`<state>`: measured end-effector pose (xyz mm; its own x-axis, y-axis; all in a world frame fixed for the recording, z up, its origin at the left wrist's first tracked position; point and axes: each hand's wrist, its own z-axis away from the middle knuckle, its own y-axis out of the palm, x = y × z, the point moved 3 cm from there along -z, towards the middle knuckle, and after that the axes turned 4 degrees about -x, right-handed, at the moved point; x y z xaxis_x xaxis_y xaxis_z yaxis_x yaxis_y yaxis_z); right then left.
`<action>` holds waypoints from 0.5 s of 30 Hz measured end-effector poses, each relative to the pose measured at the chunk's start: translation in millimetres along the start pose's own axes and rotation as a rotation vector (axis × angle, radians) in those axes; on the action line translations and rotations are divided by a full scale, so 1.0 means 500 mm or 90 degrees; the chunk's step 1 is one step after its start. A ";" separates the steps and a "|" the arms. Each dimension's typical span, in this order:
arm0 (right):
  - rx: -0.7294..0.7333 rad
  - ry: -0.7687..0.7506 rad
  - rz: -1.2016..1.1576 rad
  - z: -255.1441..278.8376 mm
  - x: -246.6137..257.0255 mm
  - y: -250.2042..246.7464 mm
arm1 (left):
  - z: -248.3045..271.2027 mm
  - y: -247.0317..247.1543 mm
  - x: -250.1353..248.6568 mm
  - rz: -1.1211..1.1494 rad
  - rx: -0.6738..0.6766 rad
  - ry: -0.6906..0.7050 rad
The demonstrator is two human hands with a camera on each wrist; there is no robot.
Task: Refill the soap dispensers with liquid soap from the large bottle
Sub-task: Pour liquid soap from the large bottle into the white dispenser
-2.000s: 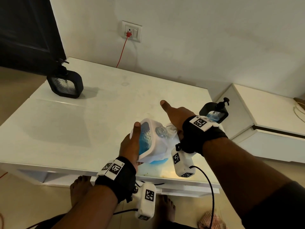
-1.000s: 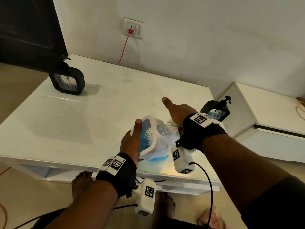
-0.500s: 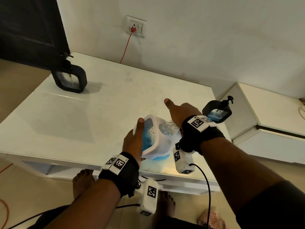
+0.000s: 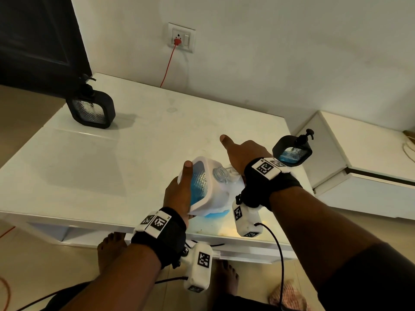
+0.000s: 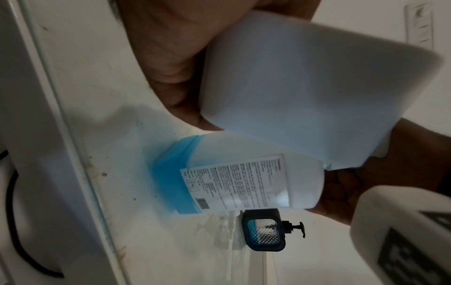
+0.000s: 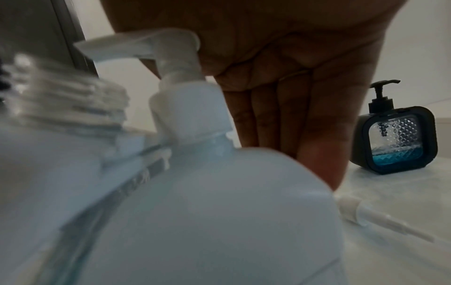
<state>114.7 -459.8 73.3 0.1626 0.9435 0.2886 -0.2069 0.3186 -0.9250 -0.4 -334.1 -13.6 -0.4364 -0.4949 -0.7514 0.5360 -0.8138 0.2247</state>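
My left hand (image 4: 180, 189) grips a white square dispenser (image 4: 210, 187) holding blue soap, thumb on its front face. It is tilted, with its open threaded neck (image 6: 61, 92) leaning toward the large bottle. The large white bottle (image 5: 234, 173) stands on the table with blue soap low in its base. My right hand (image 4: 242, 151) lies over the bottle's pump head (image 6: 146, 46), palm on it, fingers (image 6: 292, 119) straight down behind it and thumb stretched out. The white dispenser (image 5: 305, 86) hangs just above the bottle. In the head view the bottle is mostly hidden.
A black dispenser (image 4: 292, 151) with some blue soap stands at the table's right edge, and another black dispenser (image 4: 92, 108) at the far left. A loose white pump with its tube (image 6: 380, 219) lies on the white table (image 4: 112, 164) by the bottle. A white cabinet (image 4: 370, 153) stands to the right.
Both hands, the white dispenser and the large bottle keep nearly the same pose. Only the head view has shifted slightly.
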 end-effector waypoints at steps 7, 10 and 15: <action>0.053 -0.008 -0.050 -0.005 0.006 -0.009 | -0.011 -0.002 0.005 -0.013 -0.004 -0.004; 0.037 -0.008 -0.040 -0.005 0.006 -0.006 | -0.007 -0.002 0.000 -0.012 -0.008 -0.008; 0.011 0.004 -0.011 -0.008 -0.001 0.002 | -0.010 -0.004 0.002 0.002 -0.013 -0.014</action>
<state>118.5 -460.3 71.1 0.1725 0.9374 0.3027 -0.2207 0.3362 -0.9156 1.7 -331.4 -18.2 -0.4504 -0.5041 -0.7369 0.5523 -0.8058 0.2138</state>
